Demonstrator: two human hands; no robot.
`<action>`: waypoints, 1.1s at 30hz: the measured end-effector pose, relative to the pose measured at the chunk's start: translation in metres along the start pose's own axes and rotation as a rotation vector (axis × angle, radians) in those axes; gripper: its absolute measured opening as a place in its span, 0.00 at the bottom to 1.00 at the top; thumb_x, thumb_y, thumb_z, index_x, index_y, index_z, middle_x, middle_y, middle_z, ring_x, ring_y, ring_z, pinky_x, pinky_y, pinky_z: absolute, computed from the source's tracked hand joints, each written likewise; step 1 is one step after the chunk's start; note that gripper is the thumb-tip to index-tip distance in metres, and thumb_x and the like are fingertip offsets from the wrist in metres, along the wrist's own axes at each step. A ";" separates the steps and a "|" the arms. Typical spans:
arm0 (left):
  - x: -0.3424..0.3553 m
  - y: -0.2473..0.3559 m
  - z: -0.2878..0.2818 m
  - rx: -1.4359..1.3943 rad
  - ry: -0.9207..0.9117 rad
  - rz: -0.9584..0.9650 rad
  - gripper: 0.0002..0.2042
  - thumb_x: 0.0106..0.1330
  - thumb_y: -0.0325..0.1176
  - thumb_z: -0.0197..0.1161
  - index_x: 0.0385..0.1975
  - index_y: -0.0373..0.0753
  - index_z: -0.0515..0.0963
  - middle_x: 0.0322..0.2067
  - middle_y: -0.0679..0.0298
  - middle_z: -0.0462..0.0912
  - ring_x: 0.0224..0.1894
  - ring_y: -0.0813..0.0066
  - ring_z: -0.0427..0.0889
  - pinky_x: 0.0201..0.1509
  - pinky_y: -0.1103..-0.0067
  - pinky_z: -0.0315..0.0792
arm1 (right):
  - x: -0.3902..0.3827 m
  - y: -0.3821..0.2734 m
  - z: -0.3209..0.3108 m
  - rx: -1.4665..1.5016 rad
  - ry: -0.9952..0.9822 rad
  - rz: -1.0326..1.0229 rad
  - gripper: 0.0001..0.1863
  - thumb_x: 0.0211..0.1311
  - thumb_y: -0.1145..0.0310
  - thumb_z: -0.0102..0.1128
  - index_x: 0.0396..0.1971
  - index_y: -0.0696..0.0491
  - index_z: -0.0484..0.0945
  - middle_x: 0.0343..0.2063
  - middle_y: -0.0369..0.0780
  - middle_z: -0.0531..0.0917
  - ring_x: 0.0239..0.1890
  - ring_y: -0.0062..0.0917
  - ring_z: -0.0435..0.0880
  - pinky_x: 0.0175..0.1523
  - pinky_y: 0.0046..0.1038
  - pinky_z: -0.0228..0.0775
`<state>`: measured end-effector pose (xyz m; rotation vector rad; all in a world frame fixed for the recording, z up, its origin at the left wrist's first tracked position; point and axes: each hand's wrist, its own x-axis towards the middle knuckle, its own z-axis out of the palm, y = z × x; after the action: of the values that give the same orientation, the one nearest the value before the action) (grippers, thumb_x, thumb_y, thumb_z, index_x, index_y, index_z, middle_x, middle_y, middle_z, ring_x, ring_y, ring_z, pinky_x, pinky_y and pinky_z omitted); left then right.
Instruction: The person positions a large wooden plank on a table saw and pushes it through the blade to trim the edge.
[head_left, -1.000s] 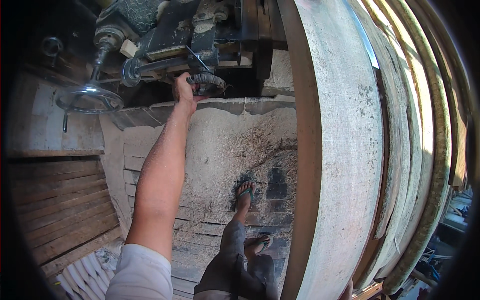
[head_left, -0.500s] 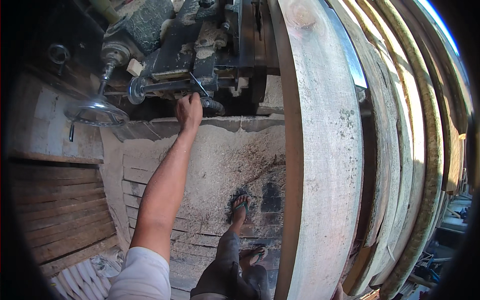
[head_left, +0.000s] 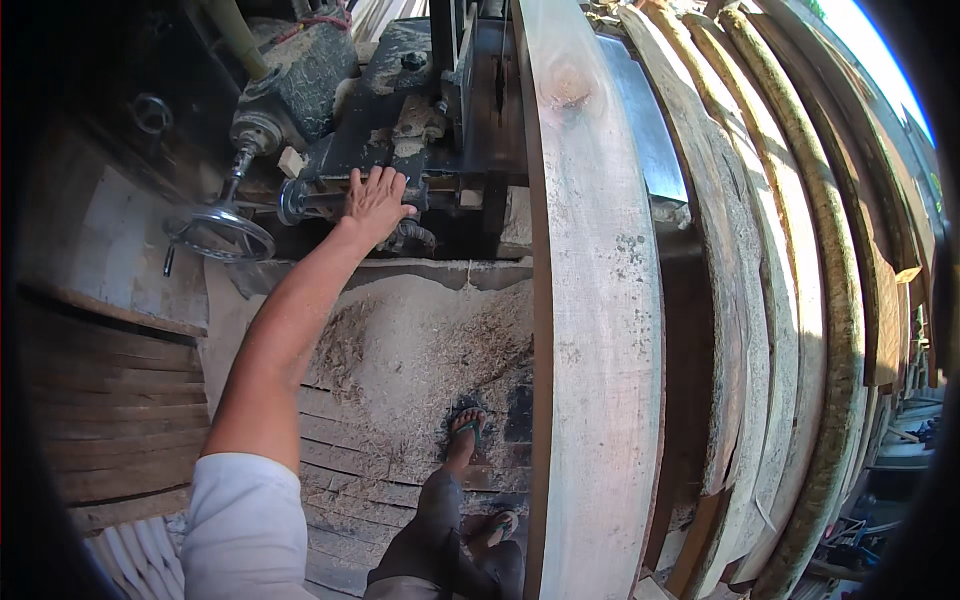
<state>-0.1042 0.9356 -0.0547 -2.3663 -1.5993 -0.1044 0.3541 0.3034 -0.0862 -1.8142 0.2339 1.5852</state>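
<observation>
My left hand (head_left: 376, 207) reaches out over the near edge of a dusty woodworking machine (head_left: 362, 150). Its fingers are spread and lie across the rod at the machine's front, with nothing held in them. Just left of the fingers is a round metal knob (head_left: 291, 202), and below the palm hangs a ribbed dark hose-like part (head_left: 412, 236). A long, thick sawn plank (head_left: 600, 300) with a knot near its far end runs lengthwise on my right, its far part over the metal table (head_left: 650, 130). My right hand does not show.
A metal handwheel (head_left: 220, 232) stands at the left. Sawdust (head_left: 400, 320) covers the slatted floor around my sandalled feet (head_left: 468, 428). Rough-edged boards and slabs (head_left: 745, 300) lie along the right, and stacked boards (head_left: 125, 420) are at the lower left.
My left hand has gone from a closed grip by a thin lever to spread fingers on the machine's front. The whole view has shifted; the bit of hand at the plank's near end has left it.
</observation>
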 end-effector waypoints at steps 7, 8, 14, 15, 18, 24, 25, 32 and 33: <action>-0.281 0.195 -0.040 -1.215 0.015 -0.533 0.21 0.72 0.50 0.50 0.45 0.34 0.69 0.38 0.53 0.77 0.42 0.60 0.77 0.48 0.67 0.70 | -0.031 0.075 -0.080 0.003 -0.242 -0.152 0.52 0.51 0.32 0.59 0.67 0.55 0.59 0.61 0.47 0.70 0.61 0.37 0.70 0.64 0.42 0.64; -0.356 0.233 -0.062 -1.275 -0.348 -0.634 0.23 0.73 0.54 0.47 0.45 0.35 0.70 0.35 0.58 0.78 0.38 0.67 0.78 0.44 0.71 0.71 | -0.037 0.091 -0.092 0.002 -0.304 -0.177 0.53 0.50 0.32 0.59 0.67 0.55 0.59 0.61 0.47 0.70 0.61 0.38 0.70 0.64 0.42 0.64; -0.667 0.450 -0.190 -2.159 -1.239 -1.169 0.37 0.68 0.69 0.33 0.46 0.41 0.77 0.36 0.60 0.80 0.35 0.68 0.79 0.43 0.69 0.72 | -0.096 0.138 -0.117 -0.132 -0.496 -0.303 0.54 0.50 0.29 0.56 0.68 0.55 0.58 0.62 0.48 0.69 0.62 0.38 0.70 0.65 0.43 0.62; -0.677 0.464 -0.194 -2.178 -1.184 -1.143 0.37 0.68 0.69 0.33 0.46 0.41 0.77 0.36 0.60 0.80 0.35 0.68 0.79 0.43 0.69 0.72 | -0.103 0.142 -0.110 -0.179 -0.508 -0.327 0.54 0.50 0.27 0.54 0.68 0.55 0.58 0.62 0.48 0.69 0.61 0.38 0.70 0.65 0.43 0.62; -0.705 0.470 -0.209 -2.504 -0.731 -1.294 0.38 0.68 0.68 0.33 0.61 0.41 0.70 0.51 0.55 0.79 0.50 0.59 0.80 0.56 0.63 0.73 | -0.125 0.166 -0.089 -0.220 -0.570 -0.330 0.54 0.51 0.26 0.51 0.68 0.55 0.57 0.63 0.48 0.68 0.62 0.38 0.70 0.65 0.42 0.61; -0.815 0.445 -0.250 -2.552 -0.574 -1.011 0.37 0.69 0.67 0.35 0.65 0.42 0.66 0.56 0.56 0.76 0.53 0.60 0.78 0.58 0.65 0.73 | -0.164 0.264 -0.096 -0.269 -0.695 -0.401 0.54 0.53 0.26 0.49 0.69 0.53 0.55 0.64 0.47 0.67 0.63 0.36 0.69 0.66 0.41 0.61; -0.840 0.453 -0.259 -2.487 -0.526 -1.014 0.37 0.69 0.67 0.35 0.65 0.42 0.66 0.56 0.56 0.76 0.54 0.61 0.78 0.59 0.66 0.72 | -0.170 0.285 -0.107 -0.249 -0.692 -0.399 0.53 0.54 0.27 0.48 0.69 0.53 0.55 0.64 0.46 0.67 0.63 0.36 0.68 0.66 0.40 0.60; -1.029 0.527 -0.315 -2.528 -0.601 -1.077 0.37 0.69 0.65 0.35 0.65 0.41 0.65 0.56 0.57 0.76 0.56 0.65 0.76 0.61 0.68 0.70 | -0.194 0.393 -0.197 -0.011 -0.919 -0.656 0.42 0.67 0.36 0.38 0.68 0.57 0.55 0.63 0.46 0.66 0.66 0.34 0.64 0.70 0.36 0.52; -1.056 0.540 -0.323 -2.481 -0.625 -1.155 0.37 0.69 0.65 0.35 0.65 0.41 0.65 0.56 0.57 0.76 0.56 0.65 0.76 0.61 0.68 0.70 | -0.195 0.399 -0.201 -0.004 -0.820 -0.538 0.42 0.66 0.37 0.42 0.67 0.55 0.57 0.62 0.47 0.68 0.64 0.33 0.66 0.69 0.37 0.55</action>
<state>0.0177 -0.2873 -0.0770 0.0904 0.9009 0.7776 0.2456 -0.1707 -0.0597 -0.9686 -0.5828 1.7527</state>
